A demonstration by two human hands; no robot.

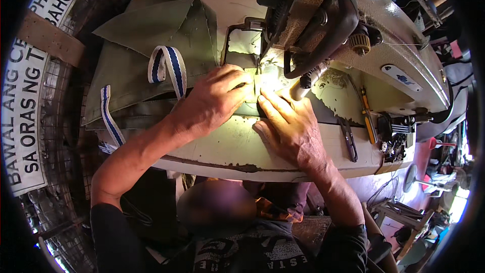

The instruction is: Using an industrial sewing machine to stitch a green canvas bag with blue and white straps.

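Note:
Under the lit sewing machine head [303,25], my left hand [222,91] has curled fingers pinching a narrow piece of green fabric [252,81] just left of the needle area. My right hand [285,126] lies with fingers stretched out, its fingertips on the fabric beside the presser foot, which is partly lost in glare. A larger olive cloth [126,81] spreads to the left, and a white tape with a dark blue stripe [177,71] loops over it near my left wrist.
Scissors [347,139] and a yellow-handled tool [369,116] lie right of my right hand, near a black metal mechanism [396,141]. The worn table edge [222,164] runs below my arms. A wire mesh wall with signs [25,116] stands at left.

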